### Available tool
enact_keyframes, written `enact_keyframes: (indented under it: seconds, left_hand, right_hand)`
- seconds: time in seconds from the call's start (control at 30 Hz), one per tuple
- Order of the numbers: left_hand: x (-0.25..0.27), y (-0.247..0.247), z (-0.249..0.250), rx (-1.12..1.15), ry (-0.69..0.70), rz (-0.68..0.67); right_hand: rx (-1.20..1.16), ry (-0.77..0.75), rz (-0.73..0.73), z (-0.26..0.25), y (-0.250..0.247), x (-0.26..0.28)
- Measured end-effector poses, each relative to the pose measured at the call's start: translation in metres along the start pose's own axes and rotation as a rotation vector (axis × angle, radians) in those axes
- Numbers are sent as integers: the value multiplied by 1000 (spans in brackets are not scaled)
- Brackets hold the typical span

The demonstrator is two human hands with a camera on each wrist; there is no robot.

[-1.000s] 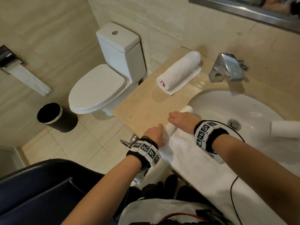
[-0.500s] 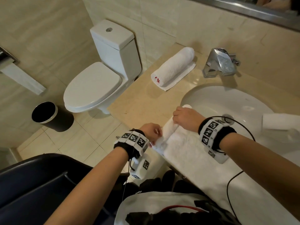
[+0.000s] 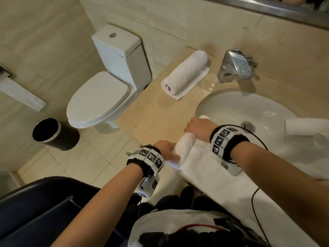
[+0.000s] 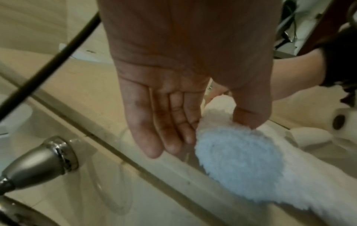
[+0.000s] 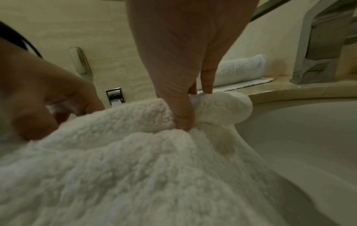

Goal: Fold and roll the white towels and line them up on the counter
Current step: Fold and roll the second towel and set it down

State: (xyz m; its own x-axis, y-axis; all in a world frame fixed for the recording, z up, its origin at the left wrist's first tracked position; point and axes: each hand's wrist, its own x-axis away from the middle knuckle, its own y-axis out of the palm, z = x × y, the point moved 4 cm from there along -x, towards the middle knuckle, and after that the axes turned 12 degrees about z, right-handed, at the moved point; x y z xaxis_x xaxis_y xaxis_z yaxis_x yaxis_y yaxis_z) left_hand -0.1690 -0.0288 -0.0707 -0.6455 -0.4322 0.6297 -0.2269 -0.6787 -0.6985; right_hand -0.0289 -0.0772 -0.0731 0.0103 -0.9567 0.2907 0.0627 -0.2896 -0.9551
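A white towel (image 3: 206,168) lies along the counter's front edge beside the sink, its far end wound into a roll (image 3: 186,147). My left hand (image 3: 168,148) holds the roll's near end (image 4: 237,160), thumb on top and fingers along the far side. My right hand (image 3: 192,125) grips the roll's other end (image 5: 222,107), thumb tucked in front and fingers over the back. A finished rolled towel (image 3: 185,75) with a red mark lies at the counter's back left, resting on a flat white cloth.
The basin (image 3: 231,107) and chrome faucet (image 3: 235,65) are to the right of the roll. More white towelling (image 3: 306,129) lies at the right edge. A toilet (image 3: 106,86) and a black bin (image 3: 48,132) stand left of the beige counter (image 3: 156,114).
Both hands have turned the roll back along the towel, so it is thicker and nearer to me. My left hand has shifted onto the roll's end.
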Motion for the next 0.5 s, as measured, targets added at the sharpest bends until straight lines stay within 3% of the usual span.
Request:
enact_keyframes:
  seconds: [0.33,0.5]
  left_hand:
    - [-2,-17,-14,88,-123,49]
    - [-10,-11,-6,-167,-71,54]
  right_hand:
    - [30,38,141,-1,1,-16]
    - [27,-27,232,5,-2,-13]
